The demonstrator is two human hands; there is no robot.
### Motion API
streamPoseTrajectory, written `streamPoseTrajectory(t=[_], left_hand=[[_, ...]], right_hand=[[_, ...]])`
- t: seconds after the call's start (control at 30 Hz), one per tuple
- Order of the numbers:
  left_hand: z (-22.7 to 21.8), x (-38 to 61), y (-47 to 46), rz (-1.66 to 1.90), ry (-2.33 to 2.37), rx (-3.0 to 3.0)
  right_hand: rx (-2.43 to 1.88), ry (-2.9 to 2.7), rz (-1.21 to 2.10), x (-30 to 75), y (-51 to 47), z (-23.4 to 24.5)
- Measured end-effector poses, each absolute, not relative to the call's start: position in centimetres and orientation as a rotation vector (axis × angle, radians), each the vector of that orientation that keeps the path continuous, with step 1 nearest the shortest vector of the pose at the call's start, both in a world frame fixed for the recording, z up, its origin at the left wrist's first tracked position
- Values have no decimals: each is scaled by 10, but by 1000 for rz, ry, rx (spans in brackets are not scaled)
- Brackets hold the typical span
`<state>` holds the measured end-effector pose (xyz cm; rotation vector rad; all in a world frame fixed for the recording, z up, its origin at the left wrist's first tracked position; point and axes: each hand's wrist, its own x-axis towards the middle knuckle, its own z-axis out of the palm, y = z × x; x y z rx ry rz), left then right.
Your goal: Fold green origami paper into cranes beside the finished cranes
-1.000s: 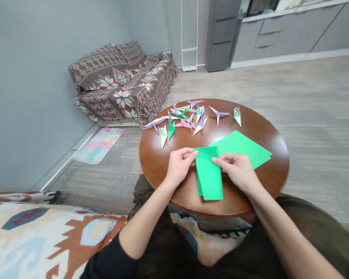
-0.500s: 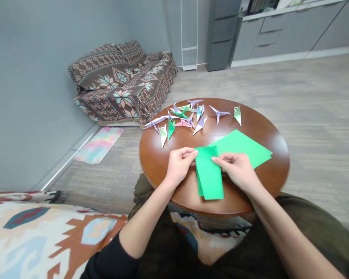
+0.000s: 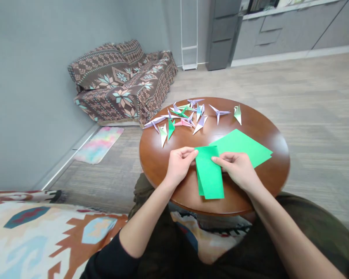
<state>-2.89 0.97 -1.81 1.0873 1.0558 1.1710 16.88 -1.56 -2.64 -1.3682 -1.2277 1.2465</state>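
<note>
Both hands hold a folded green sheet of paper [image 3: 209, 174] over the near part of the round table. My left hand [image 3: 180, 162] pinches its upper left corner between thumb and fingers. At the upper right edge, my right hand [image 3: 235, 166] grips it with the thumb on top and the fingers behind. The two layers do not line up at the lower left, where the under layer shows. Just beyond my right hand lie flat green sheets of paper [image 3: 241, 145], partly covered by that hand and the held paper.
Several folded paper cranes [image 3: 183, 123] crowd the far left of the brown table [image 3: 267, 170]. A purple crane [image 3: 219, 113] and a pale green crane [image 3: 237, 114] stand apart at the far side. A covered sofa [image 3: 125, 85] is beyond, and a patterned cloth [image 3: 46, 236] lies at left.
</note>
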Motion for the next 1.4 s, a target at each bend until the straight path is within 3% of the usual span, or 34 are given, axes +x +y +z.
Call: streamPoseTrajectory(t=[0.8, 1.03, 1.2, 1.4], left_hand=[[-21, -28, 10, 1151, 1061, 1122], [-19, -36, 7, 1280, 1374, 1869], [-19, -53, 3, 791, 1087, 2411], [-21, -50, -9, 624, 1184, 2607]], right_hand=[[-1301, -1182, 1264, 164, -18, -19], [-1435, -1319, 1117, 169, -14, -21], [-1489, -1426, 1061, 168, -12, -23], [-1673, -1639, 715, 166, -22, -11]])
